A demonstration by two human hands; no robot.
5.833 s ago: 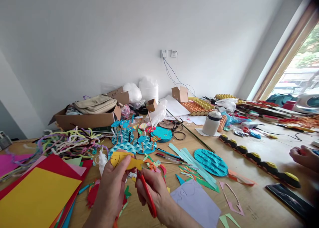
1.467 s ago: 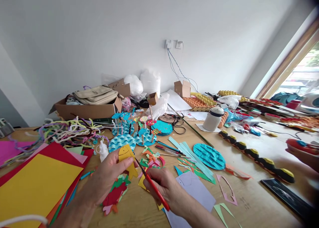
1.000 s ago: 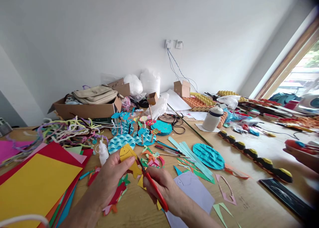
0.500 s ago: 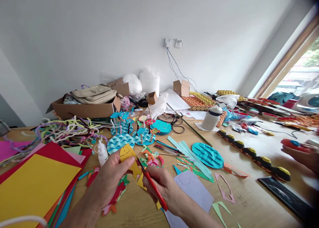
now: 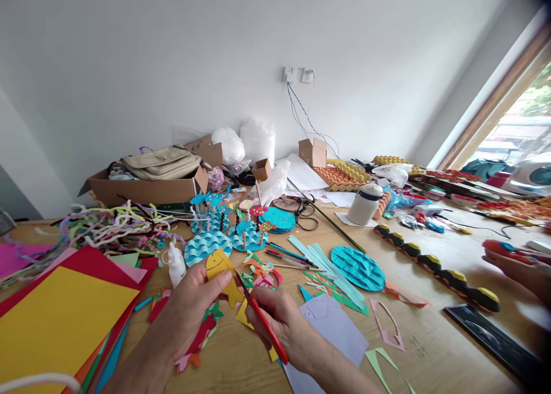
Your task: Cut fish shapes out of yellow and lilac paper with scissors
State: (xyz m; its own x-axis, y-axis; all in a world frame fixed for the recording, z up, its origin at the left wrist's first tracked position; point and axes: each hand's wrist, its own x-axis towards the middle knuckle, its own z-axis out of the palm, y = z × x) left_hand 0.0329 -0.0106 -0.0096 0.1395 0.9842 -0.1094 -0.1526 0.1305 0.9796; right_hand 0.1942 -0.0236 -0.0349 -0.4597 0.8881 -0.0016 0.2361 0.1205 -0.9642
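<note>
- Head view: a yellow paper fish (image 5: 217,263), flat, with a dark drawn eye and curved line, is held up over the wood-grained table (image 5: 241,354), between both hands.
- Left hand (image 5: 187,311): thumb on the paper's face, fingers behind, clamped on the fish.
- Right hand (image 5: 286,325): fingers closed round the smooth red handles of the scissors (image 5: 266,323); the slim dark blades meet the fish's edge. How far the blades are parted, I cannot tell.
- Near the hands: curling paper offcuts (image 5: 262,274) in orange, green and pink; red and green cut-outs (image 5: 205,334), heaped; a flat purple sheet (image 5: 338,325) with a drawn outline.
- Leftward: crisp stacked coloured paper (image 5: 64,319), yellow uppermost; a white squeeze bottle (image 5: 175,265); a fuzzy tangle of pipe cleaners (image 5: 124,227).
- Beyond: a wavy-layered blue disc (image 5: 209,248) and a crinkled blue oval (image 5: 357,268).
- Far right: a bumpy black-and-yellow chain (image 5: 430,262); another person's hand (image 5: 519,268) holding something red and blue.
</note>
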